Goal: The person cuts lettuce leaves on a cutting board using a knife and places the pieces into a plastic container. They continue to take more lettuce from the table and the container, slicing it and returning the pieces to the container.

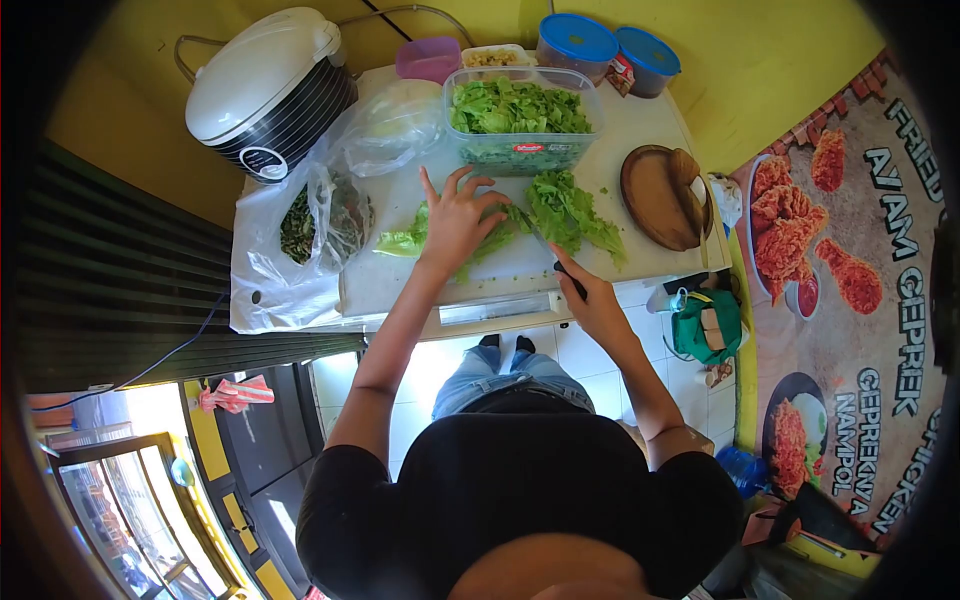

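Observation:
My right hand (598, 305) grips the dark handle of a knife (541, 238). The blade slants up and left into green lettuce (570, 213) on the white tabletop. Across from it, my left hand (462, 218) is palm down on more lettuce leaves (402, 241), fingers bent and partly spread, with thumb and nearest fingers holding the leaves beside the knife tip. The knife tip and the leaves under my palm are partly hidden. Just beyond my hands stands a clear plastic container (530, 150) filled with cut lettuce.
A wooden mortar with pestle (655, 200) sits at the right. Plastic bags, one with dark green leaves (298, 228), lie left, below a rice cooker (265, 95). Blue-lidded tubs (580, 38), a purple container (428, 60) and a small tray (497, 57) line the back.

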The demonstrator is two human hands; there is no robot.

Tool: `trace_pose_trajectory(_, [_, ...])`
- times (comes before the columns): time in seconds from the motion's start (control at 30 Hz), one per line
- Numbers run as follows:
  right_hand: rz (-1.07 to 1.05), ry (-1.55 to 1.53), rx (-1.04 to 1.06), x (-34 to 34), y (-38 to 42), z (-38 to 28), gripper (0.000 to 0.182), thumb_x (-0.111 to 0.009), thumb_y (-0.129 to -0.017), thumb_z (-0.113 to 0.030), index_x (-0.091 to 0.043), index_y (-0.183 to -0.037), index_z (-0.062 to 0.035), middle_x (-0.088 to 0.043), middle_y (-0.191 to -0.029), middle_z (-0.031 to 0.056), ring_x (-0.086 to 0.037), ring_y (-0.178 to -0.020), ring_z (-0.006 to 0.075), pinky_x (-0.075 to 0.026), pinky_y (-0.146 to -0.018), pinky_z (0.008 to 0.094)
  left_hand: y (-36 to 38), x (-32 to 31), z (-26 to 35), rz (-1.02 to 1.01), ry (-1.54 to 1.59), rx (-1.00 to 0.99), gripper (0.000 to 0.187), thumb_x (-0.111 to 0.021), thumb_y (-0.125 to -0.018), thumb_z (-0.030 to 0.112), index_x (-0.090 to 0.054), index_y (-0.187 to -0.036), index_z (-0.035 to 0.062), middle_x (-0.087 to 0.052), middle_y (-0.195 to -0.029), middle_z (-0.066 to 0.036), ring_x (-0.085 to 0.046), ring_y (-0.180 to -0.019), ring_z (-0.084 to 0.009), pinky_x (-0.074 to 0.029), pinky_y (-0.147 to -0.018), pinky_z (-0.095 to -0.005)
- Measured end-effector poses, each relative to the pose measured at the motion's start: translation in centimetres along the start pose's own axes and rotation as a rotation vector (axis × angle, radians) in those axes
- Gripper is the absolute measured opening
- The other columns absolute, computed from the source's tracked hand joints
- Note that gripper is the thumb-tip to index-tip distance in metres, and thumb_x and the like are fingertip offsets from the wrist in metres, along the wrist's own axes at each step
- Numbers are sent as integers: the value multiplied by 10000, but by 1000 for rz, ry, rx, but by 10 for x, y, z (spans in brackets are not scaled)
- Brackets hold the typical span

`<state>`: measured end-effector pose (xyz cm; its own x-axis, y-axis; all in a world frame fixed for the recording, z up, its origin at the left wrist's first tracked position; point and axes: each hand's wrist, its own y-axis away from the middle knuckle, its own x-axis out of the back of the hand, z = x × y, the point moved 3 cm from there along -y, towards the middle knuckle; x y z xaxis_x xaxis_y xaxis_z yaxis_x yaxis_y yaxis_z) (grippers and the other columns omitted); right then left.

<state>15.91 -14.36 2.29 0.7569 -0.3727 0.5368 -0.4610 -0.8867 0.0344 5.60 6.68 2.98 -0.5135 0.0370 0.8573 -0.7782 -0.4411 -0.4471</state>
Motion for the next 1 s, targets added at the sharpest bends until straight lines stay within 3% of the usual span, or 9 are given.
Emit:
trace_pose_trajectory(0.07, [-83,-78,-213,1,8,-8,480,-518,-995,-172,-426,-1456,-269,-607,-704,166,-503,-574,148,-471,-626,299,-2,-4,-7,-37,3,-31,219,-735,-786,311,-738,-998,257,-638,-1119,43,-451,-1283,-234,-38,-1099,-729])
trace_pose_trajectory(0.17, [-21,-109,-90,-8,17,7,478,-514,-997,-173,-425,-1459,-259,-565,-656,138,-477,-571,141,-462,-619,289,-1,-7,-16,-49,-37,-99,218,-744,-769,338,-747,-971,256,-647,-1096,60,-464,-1270,-217,-49,-1109,-714])
trace_pose_trajectory(0.27, [-51,-93,-179,-5,18,4,479,-515,-996,-172,-424,-1459,-256,-548,-640,141,-471,-559,146,-459,-615,288,1,-4,-18,-9,16,-110,219,-747,-762,347,-744,-962,256,-653,-1066,68,-489,-1246,-201,-55,-1127,-686])
trace_pose_trajectory(0.7, [-50,-65,-185,-4,4,8,480,-519,-992,-172,-427,-1454,-265,-551,-669,172,-456,-569,168,-460,-630,291,11,17,-25,13,33,-125,69,-752,-769,274,-766,-836,268,-662,-1040,65,-540,-1194,-183,-103,-1150,-633])
trace_pose_trajectory(0.77, [56,-35,11,-7,-1,16,460,-524,-998,-144,-459,-1444,-233,-440,-630,30,-378,-565,97,-391,-546,250,18,20,-26,-1,32,-119,68,-759,-763,275,-771,-830,271,-668,-1044,64,-552,-1185,-187,-108,-1153,-620])
trace_pose_trajectory(0.87, [4,-30,-88,0,-5,7,463,-523,-999,-146,-457,-1446,-245,-420,-614,15,-371,-548,87,-385,-528,247,26,19,-25,-56,12,-101,91,-747,-776,265,-773,-862,254,-668,-1077,52,-547,-1196,-192,-111,-1155,-614])
trace_pose_trajectory(0.9, [2,-28,-87,3,-5,2,463,-523,-999,-146,-457,-1446,-245,-420,-614,15,-371,-548,87,-385,-528,247,28,20,-24,-55,13,-76,129,-734,-790,259,-767,-913,238,-666,-1095,44,-546,-1199,-195,-115,-1154,-615])
trace_pose_trajectory(0.97, [-32,-41,-172,7,-5,-3,482,-525,-990,-166,-429,-1451,-266,-544,-671,186,-455,-573,168,-458,-628,296,29,24,-19,-51,14,-50,169,-721,-803,252,-761,-964,221,-664,-1113,35,-544,-1202,-197,-118,-1153,-616])
trace_pose_trajectory(1.0, [-33,-39,-171,6,-5,-3,482,-525,-990,-166,-429,-1451,-266,-544,-671,186,-455,-573,168,-458,-628,296,28,28,-13,-11,47,-38,197,-694,-827,245,-743,-1013,200,-656,-1113,29,-538,-1204,-195,-131,-1150,-616])
